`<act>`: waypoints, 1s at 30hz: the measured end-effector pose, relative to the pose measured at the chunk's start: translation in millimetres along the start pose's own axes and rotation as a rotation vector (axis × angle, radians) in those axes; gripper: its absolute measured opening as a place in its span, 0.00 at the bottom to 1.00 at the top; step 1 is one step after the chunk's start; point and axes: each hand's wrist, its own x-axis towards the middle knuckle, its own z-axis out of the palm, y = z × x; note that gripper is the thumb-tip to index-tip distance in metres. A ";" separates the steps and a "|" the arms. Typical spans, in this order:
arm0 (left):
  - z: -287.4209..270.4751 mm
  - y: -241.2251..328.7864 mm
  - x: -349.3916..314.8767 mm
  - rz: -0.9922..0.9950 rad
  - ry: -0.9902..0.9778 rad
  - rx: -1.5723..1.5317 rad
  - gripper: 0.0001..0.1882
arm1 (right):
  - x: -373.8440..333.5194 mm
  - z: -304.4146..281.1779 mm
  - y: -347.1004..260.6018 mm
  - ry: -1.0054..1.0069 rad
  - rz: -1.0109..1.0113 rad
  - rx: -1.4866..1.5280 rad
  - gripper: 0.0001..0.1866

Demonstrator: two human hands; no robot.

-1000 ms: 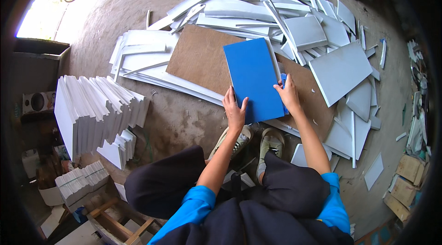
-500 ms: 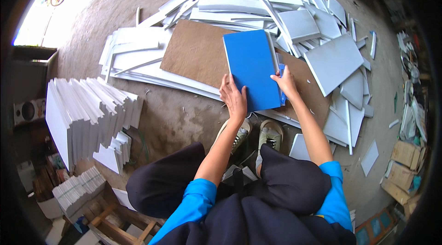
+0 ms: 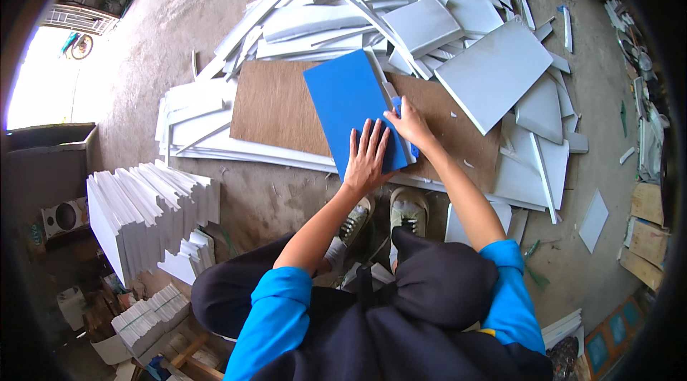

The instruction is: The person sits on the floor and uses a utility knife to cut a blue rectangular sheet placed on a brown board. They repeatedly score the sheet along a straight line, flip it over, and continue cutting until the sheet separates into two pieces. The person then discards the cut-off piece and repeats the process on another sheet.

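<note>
A blue rectangular board (image 3: 343, 95) lies tilted on a brown wooden board (image 3: 275, 105), with a strip of white sheet showing along its right edge. My left hand (image 3: 367, 159) is pressed flat on the blue board's lower part, fingers spread. Along the right edge my right hand (image 3: 409, 125) is closed around what looks like a blue-handled utility knife (image 3: 396, 103). Its grey tip end points away from me, beside the white strip; the fingers hide its middle. White foam sheets (image 3: 247, 155) lie under the brown board.
A heap of white foam offcuts (image 3: 315, 20) spreads beyond the boards, with a large grey-white panel (image 3: 494, 73) at right. Stacked white sheets (image 3: 147, 216) stand on the floor at left. Cardboard boxes (image 3: 644, 238) line the right side. My shoes (image 3: 409, 211) are close to the boards' near edge.
The blue board has turned anticlockwise and shifted left. My left hand has gone from its left edge to flat on top. The right hand has the blue knife along the right edge.
</note>
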 end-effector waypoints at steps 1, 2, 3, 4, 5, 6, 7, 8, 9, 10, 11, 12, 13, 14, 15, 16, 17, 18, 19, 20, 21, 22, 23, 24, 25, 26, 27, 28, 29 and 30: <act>-3.1 0.1 1.7 -0.008 -0.005 0.012 0.51 | 2.4 -0.3 -6.1 0.041 -0.032 -0.020 0.21; -6.6 -2.5 4.5 -0.004 0.006 -0.005 0.50 | 8.6 -3.0 -11.7 0.024 0.002 -0.040 0.21; -10.9 -7.1 6.9 0.001 0.016 -0.022 0.49 | 16.4 -6.0 -17.5 0.005 0.036 -0.059 0.21; -15.8 -10.7 7.5 0.004 0.022 -0.045 0.48 | 19.2 -11.3 -25.1 -0.017 0.075 -0.082 0.22; -16.2 -19.3 14.5 0.003 0.071 -0.082 0.44 | 29.0 -14.1 -27.4 -0.011 -0.035 -0.114 0.19; -16.5 -31.1 22.4 -0.012 0.131 -0.121 0.36 | 37.5 -14.0 -33.9 -0.004 -0.045 -0.122 0.18; -12.3 -38.1 30.2 -0.142 0.187 -0.220 0.33 | 47.1 -11.3 -40.9 0.006 -0.058 -0.134 0.17; -7.3 -39.9 40.9 -0.262 0.245 -0.331 0.30 | 58.6 -13.3 -40.7 0.025 -0.064 -0.156 0.16; -1.5 -38.8 51.2 -0.262 0.407 -0.224 0.30 | 73.5 -7.8 -34.0 0.040 -0.092 -0.147 0.15; 3.4 -42.8 51.4 -0.288 0.377 -0.180 0.29 | 79.3 -3.2 -39.5 0.021 -0.111 -0.193 0.15; 4.0 -44.4 50.6 -0.314 0.350 -0.138 0.29 | 82.4 -4.8 -51.1 0.004 -0.133 -0.241 0.16; 4.1 -46.4 49.5 -0.340 0.323 -0.096 0.29 | 84.7 -4.4 -61.8 -0.013 -0.156 -0.289 0.16; 5.0 -43.9 52.1 -0.343 0.334 -0.087 0.28 | 89.7 -2.1 -61.0 -0.011 -0.169 -0.330 0.16; 5.7 -41.8 54.7 -0.346 0.344 -0.077 0.28 | 93.9 -0.5 -59.4 -0.017 -0.154 -0.357 0.15; 6.1 -39.8 56.6 -0.349 0.355 -0.068 0.28 | 97.3 1.2 -57.8 -0.024 -0.139 -0.384 0.15; 5.5 -40.8 56.2 -0.352 0.354 -0.069 0.28 | 98.9 3.3 -63.1 -0.031 -0.131 -0.404 0.15; 4.9 -41.4 55.4 -0.355 0.353 -0.071 0.28 | 100.0 5.0 -68.0 -0.043 -0.100 -0.436 0.16; 4.2 -42.6 54.5 -0.357 0.351 -0.074 0.28 | 101.0 5.4 -71.9 -0.057 -0.089 -0.429 0.15; 2.3 -42.9 54.8 -0.367 0.337 -0.087 0.29 | 102.3 5.1 -73.3 -0.066 -0.075 -0.424 0.14; 0.7 -42.7 55.1 -0.367 0.336 -0.110 0.29 | 102.8 4.8 -74.5 -0.074 -0.060 -0.419 0.14; -0.6 -41.8 55.7 -0.366 0.335 -0.133 0.30 | 105.0 3.9 -75.9 -0.069 -0.076 -0.425 0.13; -1.9 -39.0 56.1 -0.363 0.332 -0.161 0.30 | 107.6 1.9 -75.6 -0.065 -0.088 -0.434 0.12; -1.7 -37.4 56.6 -0.355 0.327 -0.158 0.30 | 107.2 -0.3 -73.6 -0.059 -0.098 -0.445 0.12; -2.1 -35.9 58.1 -0.344 0.320 -0.156 0.30 | 103.5 -2.6 -70.2 -0.084 -0.067 -0.439 0.12; -2.2 -38.3 57.6 -0.342 0.318 -0.144 0.31 | 99.1 -5.0 -75.7 -0.113 -0.048 -0.427 0.11; -1.8 -39.2 56.7 -0.340 0.322 -0.133 0.30 | 93.5 -9.2 -79.3 -0.140 -0.026 -0.415 0.11; -0.9 -39.2 55.7 -0.336 0.325 -0.123 0.30 | 77.3 -15.5 -76.8 -0.254 0.014 -0.431 0.12; -0.6 -38.9 55.4 -0.330 0.334 -0.118 0.30 | 53.5 -12.0 -68.8 -0.185 0.081 -0.370 0.12; 2.3 -41.2 54.3 -0.331 0.346 -0.119 0.29 | 30.8 -17.1 -63.2 -0.237 0.098 -0.349 0.13; 3.7 -43.2 53.5 -0.331 0.367 -0.093 0.29 | 6.1 -15.6 -53.8 -0.292 0.121 -0.298 0.13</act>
